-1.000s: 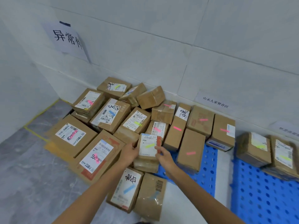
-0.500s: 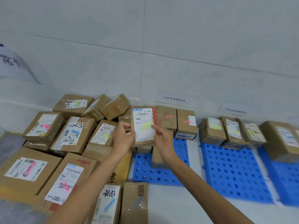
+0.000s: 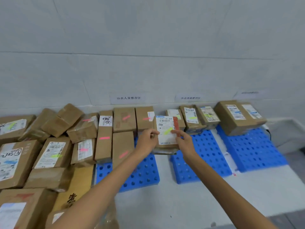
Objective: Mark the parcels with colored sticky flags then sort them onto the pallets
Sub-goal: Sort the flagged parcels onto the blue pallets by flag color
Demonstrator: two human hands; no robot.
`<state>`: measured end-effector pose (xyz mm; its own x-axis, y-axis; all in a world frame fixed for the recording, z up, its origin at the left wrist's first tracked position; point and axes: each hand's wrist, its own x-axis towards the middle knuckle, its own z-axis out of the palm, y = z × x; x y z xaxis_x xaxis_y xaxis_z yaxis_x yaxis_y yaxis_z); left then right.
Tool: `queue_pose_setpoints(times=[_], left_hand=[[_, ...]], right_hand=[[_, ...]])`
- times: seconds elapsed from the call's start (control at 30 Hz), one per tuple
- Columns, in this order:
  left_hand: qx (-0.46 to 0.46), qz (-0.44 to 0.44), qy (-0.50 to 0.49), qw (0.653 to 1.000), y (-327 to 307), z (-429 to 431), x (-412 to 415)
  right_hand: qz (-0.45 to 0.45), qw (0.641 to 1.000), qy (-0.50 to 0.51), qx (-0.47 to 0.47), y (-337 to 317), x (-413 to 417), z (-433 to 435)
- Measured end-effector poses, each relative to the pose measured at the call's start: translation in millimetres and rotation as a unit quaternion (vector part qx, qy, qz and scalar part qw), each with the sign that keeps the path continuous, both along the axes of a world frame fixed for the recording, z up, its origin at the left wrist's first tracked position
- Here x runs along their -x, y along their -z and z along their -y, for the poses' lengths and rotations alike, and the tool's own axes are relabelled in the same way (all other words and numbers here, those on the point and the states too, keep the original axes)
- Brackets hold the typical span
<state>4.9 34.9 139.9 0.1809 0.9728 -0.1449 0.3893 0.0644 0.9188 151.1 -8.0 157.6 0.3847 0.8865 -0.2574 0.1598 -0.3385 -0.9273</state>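
Note:
A small cardboard parcel (image 3: 166, 142) with a white label and a yellow-green sticky flag (image 3: 168, 130) is held up in the air between the left and middle pallets. My left hand (image 3: 146, 141) grips its left edge and my right hand (image 3: 184, 140) grips its right edge. The left blue pallet (image 3: 142, 172) carries parcels with pink flags (image 3: 124, 119). On the middle blue pallet (image 3: 206, 156) stand parcels with yellow-green flags (image 3: 191, 119). The right blue pallet (image 3: 254, 149) bears a large parcel with a blue flag (image 3: 234, 116).
A heap of unsorted flagged parcels (image 3: 49, 154) covers the floor at the left. Paper signs (image 3: 128, 98) hang on the white tiled wall behind the pallets. Pale floor (image 3: 165, 204) lies in front of the pallets.
Both hands have carried the yellow-flagged parcel from the heap at the left rightward, to over the gap before the middle pallet. The view has swung right.

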Motion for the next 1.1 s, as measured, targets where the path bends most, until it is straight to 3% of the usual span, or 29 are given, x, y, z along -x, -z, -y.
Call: queue_pose_setpoints(times=[0.27,0.43,0.77,0.9,1.1], left_hand=[[0.155,-0.054,0.025,0.986,75,-7,-100],[0.168,-0.074,0.003,0.983,105,-2,-134],[0.145,-0.061,-0.007,0.988,103,-19,-151],[0.146,-0.064,0.044,0.986,91,-23,-142],[0.133,-0.067,0.023,0.989,70,-4,-61]], right_hand=[[0.005,0.984,-0.104,0.144,61,-105,-10],[0.068,0.958,-0.224,0.167,97,-129,-21],[0.165,0.918,-0.34,0.123,119,-153,-49],[0.232,0.918,-0.312,0.076,116,-158,-51],[0.319,0.906,-0.273,-0.049,100,-113,-35]])
